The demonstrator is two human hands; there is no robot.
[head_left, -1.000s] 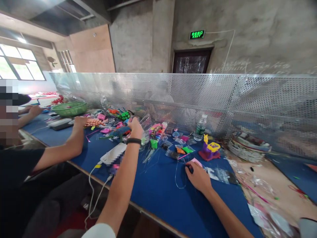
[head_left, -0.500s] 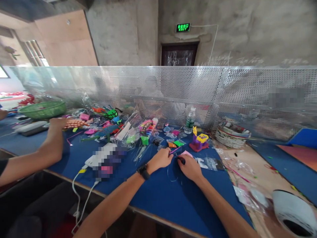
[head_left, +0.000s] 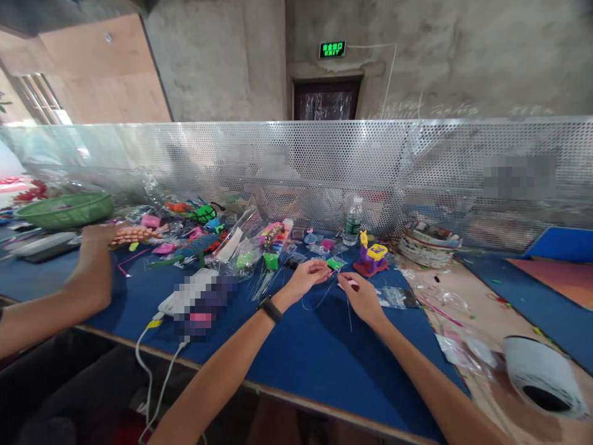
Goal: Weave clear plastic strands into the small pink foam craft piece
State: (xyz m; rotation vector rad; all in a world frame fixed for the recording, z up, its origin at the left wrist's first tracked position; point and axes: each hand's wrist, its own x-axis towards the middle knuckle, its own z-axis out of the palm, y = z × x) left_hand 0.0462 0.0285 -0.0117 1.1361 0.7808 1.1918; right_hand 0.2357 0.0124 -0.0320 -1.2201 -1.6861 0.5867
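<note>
Green basket [head_left: 69,215], clear bottle [head_left: 353,222], glowing exit sign [head_left: 332,49]

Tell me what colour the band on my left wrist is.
Black. The band shows best in the head view.

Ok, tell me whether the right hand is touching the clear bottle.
Apart. The head view shows the right hand nearer the camera, with blue tabletop visible between its fingertips and the base of the clear bottle.
</note>
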